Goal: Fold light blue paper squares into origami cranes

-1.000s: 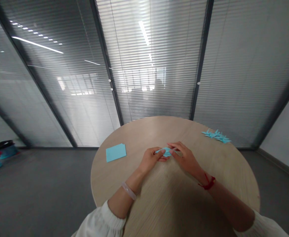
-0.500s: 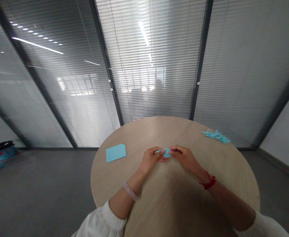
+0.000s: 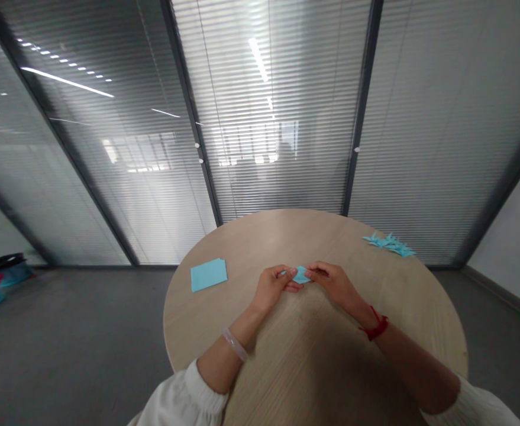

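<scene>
Paper, pale blue and folded small, is held just above the middle of the round wooden table, between the two hands in the head view. Its long axis runs roughly side to side with a slight tilt, one pointed end toward each hand. Neither hand is clearly nearer: the left hand comes in from the near left and the right hand from the near right, and both meet the paper at about the same closeness. Each hand is mostly closed in a small pinch, fingers curled and drawn in, and both have hold of the paper, though the fingers hide how its folds lie. A clear bangle circles the left wrist, and a red cord circles the right. White sleeves show at the bottom edge. A stack of blue paper squares lies on the table, well to the left of the left hand. Folded blue paper shapes lie in a loose cluster near the far right rim, well beyond the right hand. Behind the table stands a glass partition with blinds.
</scene>
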The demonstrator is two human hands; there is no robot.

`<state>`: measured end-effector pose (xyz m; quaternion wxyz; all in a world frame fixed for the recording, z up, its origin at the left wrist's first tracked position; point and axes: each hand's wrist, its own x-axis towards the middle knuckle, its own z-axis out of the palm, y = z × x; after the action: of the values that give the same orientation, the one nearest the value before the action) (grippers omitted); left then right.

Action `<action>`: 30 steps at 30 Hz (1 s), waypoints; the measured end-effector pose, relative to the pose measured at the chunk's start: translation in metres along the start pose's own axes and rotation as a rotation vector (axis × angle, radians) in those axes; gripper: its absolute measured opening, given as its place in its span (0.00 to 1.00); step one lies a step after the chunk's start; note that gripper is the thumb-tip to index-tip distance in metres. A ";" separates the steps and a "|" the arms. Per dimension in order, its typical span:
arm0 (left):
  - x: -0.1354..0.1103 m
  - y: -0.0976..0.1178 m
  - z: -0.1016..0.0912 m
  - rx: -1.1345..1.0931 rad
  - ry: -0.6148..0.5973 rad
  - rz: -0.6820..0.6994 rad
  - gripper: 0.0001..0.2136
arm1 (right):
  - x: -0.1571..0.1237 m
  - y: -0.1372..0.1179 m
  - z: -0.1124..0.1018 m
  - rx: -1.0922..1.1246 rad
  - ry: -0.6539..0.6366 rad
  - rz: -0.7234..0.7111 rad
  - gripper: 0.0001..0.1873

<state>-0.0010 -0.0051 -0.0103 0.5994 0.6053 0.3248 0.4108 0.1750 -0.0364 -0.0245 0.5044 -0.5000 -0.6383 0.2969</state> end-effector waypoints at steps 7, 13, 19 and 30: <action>-0.002 0.001 0.001 -0.010 -0.011 0.000 0.20 | 0.000 -0.001 0.000 -0.007 -0.013 -0.003 0.14; -0.001 0.001 0.001 -0.008 0.003 0.015 0.20 | -0.001 -0.004 0.000 0.038 -0.018 0.018 0.14; 0.000 0.003 0.002 0.030 0.008 -0.002 0.21 | -0.001 -0.005 0.000 -0.007 0.021 0.006 0.14; -0.002 0.002 0.003 0.166 0.001 0.081 0.17 | -0.003 -0.004 0.005 -0.125 0.038 -0.041 0.12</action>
<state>0.0003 -0.0078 -0.0081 0.5301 0.6653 0.3331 0.4067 0.1690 -0.0399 -0.0240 0.4904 -0.5229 -0.6559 0.2364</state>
